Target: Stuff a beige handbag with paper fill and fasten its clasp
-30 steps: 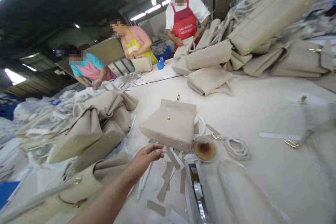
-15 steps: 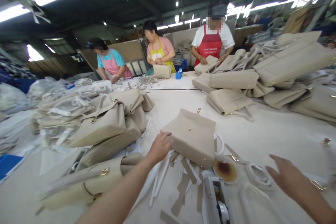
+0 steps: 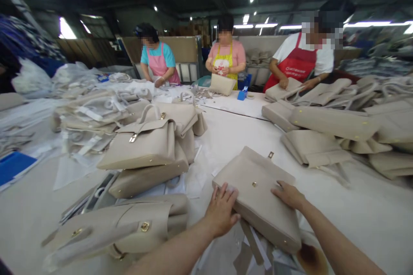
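A beige handbag (image 3: pixel 248 197) lies flat on the table in front of me, with a small gold stud on its panel and a gold clasp at its far edge. My left hand (image 3: pixel 222 210) rests on its near left edge, fingers spread and thumb against the bag's base. On the right part of the panel lies my right hand (image 3: pixel 289 197), its fingers stretched out and touching the surface. Partly under my right forearm is a dish with a dark brown stain (image 3: pixel 311 258). Beige and white scrap strips (image 3: pixel 253 245) stick out below the bag.
Piled beige bags (image 3: pixel 145 150) stand to the left, with another bag (image 3: pixel 119 227) nearer me. More bags (image 3: pixel 335 122) are heaped at the right. Three co-workers in aprons stand across the table (image 3: pixel 232 124). A blue tape dispenser (image 3: pixel 241 94) sits near them.
My right hand has come in from the right side of the table onto the bag. My left hand now lies further over the bag's edge. The view has turned to the left.
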The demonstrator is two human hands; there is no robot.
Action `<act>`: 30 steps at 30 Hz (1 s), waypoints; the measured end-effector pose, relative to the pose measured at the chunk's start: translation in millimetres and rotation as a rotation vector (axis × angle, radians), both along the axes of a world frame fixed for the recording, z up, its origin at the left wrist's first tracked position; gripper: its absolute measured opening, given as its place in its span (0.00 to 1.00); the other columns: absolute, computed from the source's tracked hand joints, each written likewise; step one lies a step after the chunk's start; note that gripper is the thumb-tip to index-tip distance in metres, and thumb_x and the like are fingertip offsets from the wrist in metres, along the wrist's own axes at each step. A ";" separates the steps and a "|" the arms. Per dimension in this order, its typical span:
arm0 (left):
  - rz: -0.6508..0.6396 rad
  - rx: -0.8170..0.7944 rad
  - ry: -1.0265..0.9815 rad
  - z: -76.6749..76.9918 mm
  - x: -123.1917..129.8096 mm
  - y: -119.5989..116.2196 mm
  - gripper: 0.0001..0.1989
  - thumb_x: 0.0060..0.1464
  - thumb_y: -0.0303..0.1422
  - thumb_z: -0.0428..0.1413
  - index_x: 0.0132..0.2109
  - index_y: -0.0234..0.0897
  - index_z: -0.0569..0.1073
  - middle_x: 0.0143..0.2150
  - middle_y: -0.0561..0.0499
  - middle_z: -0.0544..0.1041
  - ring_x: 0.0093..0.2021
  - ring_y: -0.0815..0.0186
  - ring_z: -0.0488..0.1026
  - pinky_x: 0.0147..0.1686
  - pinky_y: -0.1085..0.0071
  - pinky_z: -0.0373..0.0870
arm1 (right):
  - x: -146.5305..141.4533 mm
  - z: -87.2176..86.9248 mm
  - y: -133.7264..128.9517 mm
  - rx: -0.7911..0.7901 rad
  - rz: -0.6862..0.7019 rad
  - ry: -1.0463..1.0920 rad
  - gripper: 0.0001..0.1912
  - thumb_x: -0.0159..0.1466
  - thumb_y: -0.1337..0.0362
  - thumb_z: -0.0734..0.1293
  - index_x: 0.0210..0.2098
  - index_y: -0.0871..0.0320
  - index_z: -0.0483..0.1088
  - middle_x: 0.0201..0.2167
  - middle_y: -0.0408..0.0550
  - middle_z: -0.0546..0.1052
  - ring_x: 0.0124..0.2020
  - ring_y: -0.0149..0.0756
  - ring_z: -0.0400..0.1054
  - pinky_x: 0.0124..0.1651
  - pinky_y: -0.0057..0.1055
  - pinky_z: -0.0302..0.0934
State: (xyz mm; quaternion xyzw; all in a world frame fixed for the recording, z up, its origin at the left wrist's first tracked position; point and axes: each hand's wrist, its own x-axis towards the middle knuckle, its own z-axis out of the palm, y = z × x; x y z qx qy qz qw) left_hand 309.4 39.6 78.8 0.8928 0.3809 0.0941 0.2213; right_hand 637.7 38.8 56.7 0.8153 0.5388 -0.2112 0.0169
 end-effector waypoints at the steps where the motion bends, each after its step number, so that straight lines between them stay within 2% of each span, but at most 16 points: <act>1: 0.001 -0.013 0.000 -1.0 -4.5 -1.7 0.36 0.52 0.49 0.51 0.64 0.45 0.48 0.65 0.50 0.57 0.67 0.57 0.39 0.64 0.49 0.37 | -0.9 1.1 4.3 -0.025 0.029 0.008 0.33 0.58 0.49 0.58 0.56 0.63 0.60 0.56 0.58 0.67 0.54 0.51 0.62 0.52 0.46 0.58; 4: -0.004 -0.043 0.006 -3.2 -15.5 -6.8 0.37 0.51 0.45 0.52 0.64 0.45 0.46 0.66 0.50 0.54 0.67 0.57 0.38 0.64 0.50 0.39 | -4.5 12.1 10.5 -0.056 0.117 0.022 0.30 0.55 0.49 0.61 0.51 0.61 0.66 0.53 0.56 0.69 0.53 0.52 0.63 0.52 0.47 0.57; 7: 0.012 -0.071 0.015 -2.3 -25.3 -7.0 0.38 0.50 0.38 0.54 0.64 0.43 0.46 0.67 0.49 0.51 0.67 0.57 0.37 0.64 0.51 0.39 | -14.4 34.4 9.6 -0.007 0.220 0.046 0.25 0.54 0.52 0.62 0.48 0.59 0.67 0.51 0.55 0.70 0.51 0.47 0.64 0.51 0.40 0.57; 10: 0.006 -0.145 -0.014 3.5 -36.7 -4.4 0.38 0.47 0.29 0.53 0.64 0.39 0.49 0.67 0.47 0.50 0.67 0.57 0.38 0.64 0.53 0.41 | -34.0 65.1 4.3 0.079 0.284 0.069 0.15 0.56 0.56 0.59 0.39 0.57 0.68 0.40 0.51 0.75 0.41 0.41 0.68 0.43 0.33 0.59; 12: 0.083 -0.191 -0.108 7.2 -46.4 -9.8 0.35 0.48 0.28 0.51 0.64 0.36 0.50 0.67 0.45 0.50 0.67 0.59 0.40 0.64 0.56 0.43 | -49.6 88.2 -0.8 0.145 0.259 0.060 0.12 0.57 0.56 0.58 0.33 0.55 0.67 0.32 0.48 0.75 0.34 0.40 0.68 0.37 0.32 0.58; 14: 0.235 -0.215 -0.212 6.8 -58.2 -26.2 0.31 0.52 0.30 0.47 0.63 0.34 0.52 0.66 0.43 0.51 0.66 0.61 0.44 0.65 0.60 0.45 | -64.6 111.5 -6.7 0.228 0.202 0.064 0.11 0.57 0.54 0.59 0.31 0.54 0.66 0.28 0.45 0.74 0.32 0.38 0.68 0.35 0.32 0.57; 16: 0.360 -0.263 -0.210 0.0 -71.7 -51.6 0.30 0.52 0.31 0.46 0.63 0.33 0.52 0.66 0.42 0.52 0.66 0.62 0.47 0.64 0.61 0.45 | -77.9 133.6 -12.8 0.312 0.146 0.093 0.12 0.56 0.53 0.60 0.29 0.54 0.67 0.27 0.44 0.74 0.31 0.37 0.67 0.33 0.31 0.56; 20: 0.455 -0.425 0.119 -25.3 -96.4 -100.7 0.40 0.46 0.33 0.52 0.64 0.26 0.48 0.67 0.36 0.47 0.66 0.53 0.43 0.64 0.57 0.44 | -97.6 173.7 -24.4 0.515 0.059 0.125 0.14 0.54 0.51 0.61 0.29 0.55 0.68 0.26 0.43 0.73 0.30 0.37 0.66 0.33 0.32 0.56; 23: 0.420 -0.390 0.260 -39.3 -105.2 -115.7 0.43 0.42 0.31 0.54 0.65 0.31 0.45 0.67 0.37 0.45 0.67 0.52 0.40 0.63 0.56 0.43 | -104.8 203.6 -33.3 0.685 -0.010 0.047 0.15 0.55 0.51 0.62 0.31 0.56 0.69 0.29 0.48 0.74 0.32 0.40 0.66 0.34 0.34 0.55; 26: 0.326 -0.304 0.263 -46.4 -105.0 -115.2 0.45 0.41 0.25 0.53 0.65 0.41 0.43 0.69 0.43 0.38 0.67 0.54 0.39 0.62 0.56 0.45 | -111.6 234.9 -45.8 0.808 -0.052 -0.079 0.16 0.57 0.49 0.60 0.32 0.55 0.68 0.30 0.50 0.74 0.34 0.44 0.66 0.37 0.37 0.56; 28: 0.248 -0.272 0.235 -51.2 -102.7 -112.2 0.43 0.42 0.20 0.50 0.64 0.48 0.46 0.69 0.47 0.36 0.67 0.54 0.40 0.61 0.55 0.48 | -118.6 253.6 -56.8 0.858 -0.071 -0.136 0.16 0.58 0.48 0.59 0.32 0.53 0.67 0.30 0.50 0.73 0.35 0.45 0.66 0.38 0.39 0.56; 30: 0.189 -0.285 0.200 -57.2 -101.1 -109.6 0.39 0.44 0.18 0.47 0.62 0.51 0.53 0.69 0.49 0.39 0.66 0.53 0.43 0.60 0.52 0.50 | -124.5 265.5 -69.4 0.892 -0.115 -0.168 0.17 0.59 0.46 0.58 0.33 0.51 0.66 0.30 0.49 0.71 0.36 0.47 0.66 0.40 0.41 0.57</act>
